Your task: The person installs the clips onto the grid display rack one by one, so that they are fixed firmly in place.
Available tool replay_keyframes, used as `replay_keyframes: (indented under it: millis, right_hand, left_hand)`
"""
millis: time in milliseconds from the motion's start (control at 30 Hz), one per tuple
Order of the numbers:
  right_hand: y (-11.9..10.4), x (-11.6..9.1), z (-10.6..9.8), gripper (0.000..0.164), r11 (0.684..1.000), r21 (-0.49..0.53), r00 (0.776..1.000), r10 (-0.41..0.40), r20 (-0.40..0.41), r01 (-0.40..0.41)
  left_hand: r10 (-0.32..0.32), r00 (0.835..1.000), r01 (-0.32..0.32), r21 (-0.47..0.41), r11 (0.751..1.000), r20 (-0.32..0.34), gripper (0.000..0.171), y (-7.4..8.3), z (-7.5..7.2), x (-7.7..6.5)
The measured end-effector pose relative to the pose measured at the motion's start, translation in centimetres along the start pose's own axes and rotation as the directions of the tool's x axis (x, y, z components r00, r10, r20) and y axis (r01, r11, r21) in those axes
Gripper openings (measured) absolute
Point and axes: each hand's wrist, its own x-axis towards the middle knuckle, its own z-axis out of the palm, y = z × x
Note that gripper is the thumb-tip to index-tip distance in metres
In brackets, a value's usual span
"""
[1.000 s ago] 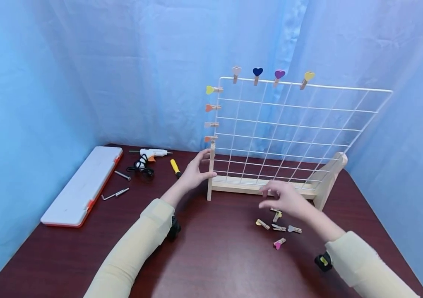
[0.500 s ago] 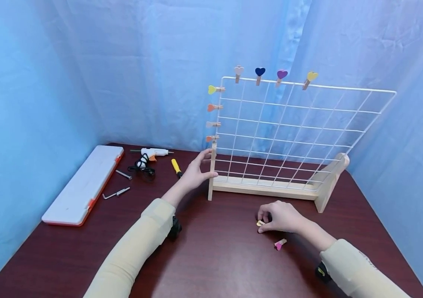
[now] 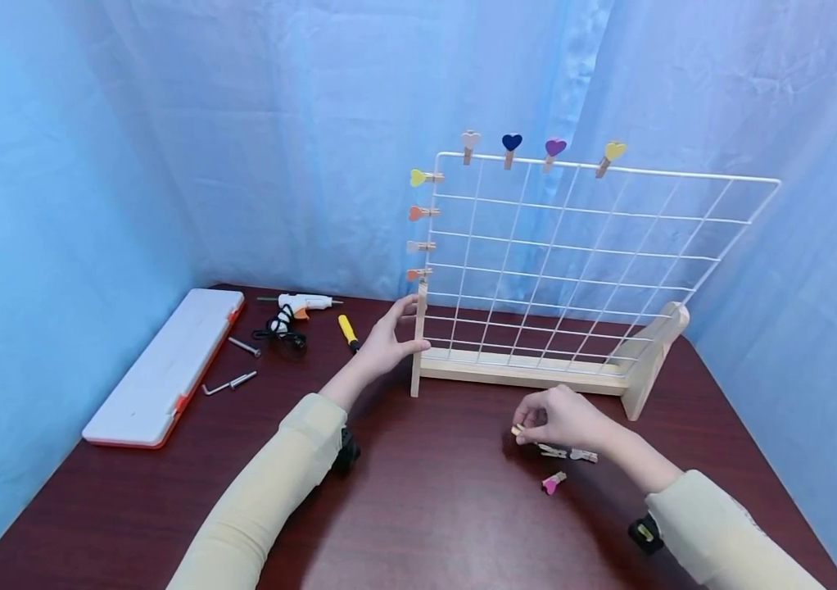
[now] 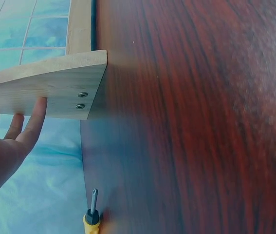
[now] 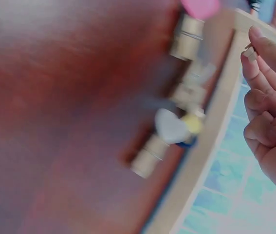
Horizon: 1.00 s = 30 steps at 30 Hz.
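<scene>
My left hand (image 3: pixel 383 344) grips the left wooden side panel (image 3: pixel 418 369) of the grid stand, thumb at its front edge. In the left wrist view its fingertips lie on the panel's outer face, near two screws (image 4: pixel 81 100). Low over the table, my right hand (image 3: pixel 566 419) pinches a small wooden clothespin (image 3: pixel 517 429) with a yellow end between thumb and forefinger. Below and beside this hand lie loose clothespins, among them a pink-heart clothespin (image 3: pixel 553 483) and a white-heart clothespin (image 5: pixel 169 126). More heart clothespins line the white wire grid's (image 3: pixel 581 244) top and left edges.
A white case (image 3: pixel 164 369) with orange latches lies at the left. Between it and the stand are a glue gun (image 3: pixel 304 303), a yellow-handled screwdriver (image 3: pixel 347 329), a bolt (image 3: pixel 245 347) and a hex key (image 3: pixel 216 389). Blue curtains (image 3: pixel 300 147) enclose the table.
My right hand has come down to the loose clothespins, taken one with a yellow end, and risen slightly with it. The left hand keeps its place on the side panel.
</scene>
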Motion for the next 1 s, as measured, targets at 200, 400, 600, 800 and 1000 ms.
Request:
replay_keyframes:
  millis: [200, 400, 600, 800, 1000]
  right_hand:
    - [-1.2, 0.0, -4.4, 0.009, 0.996, 0.049, 0.988, -0.062, -0.140, 0.069]
    - [-3.2, -0.4, -10.4, 0.020, 0.997, -0.002, 0.930, -0.070, -0.360, 0.074]
    - [-5.8, -0.9, -16.6, 0.018, 0.980, 0.178, 0.834, 0.020, -0.552, 0.094]
    - [-7.2, -0.6, -21.5, 0.018, 0.808, 0.429, 0.710, 0.019, -0.704, 0.404]
    - [-6.3, 0.4, -25.5, 0.020, 0.867, 0.373, 0.604, 0.109, -0.790, 0.331]
  left_hand:
    - [0.002, 1.000, -0.002, 0.005, 1.000, 0.009, 0.074, 0.0, -0.1, 0.0]
    - [0.006, 1.000, -0.006, 0.004, 1.000, 0.009, 0.074, 0.0, -0.1, -0.1]
    - [0.010, 1.000, -0.010, 0.001, 1.000, 0.006, 0.074, -0.1, -0.1, -0.1]
    - [0.017, 1.000, -0.017, -0.022, 1.000, 0.006, 0.074, -0.1, -0.1, 0.0]
    - [0.011, 1.000, -0.010, -0.029, 1.000, 0.009, 0.074, 0.0, 0.0, -0.1]
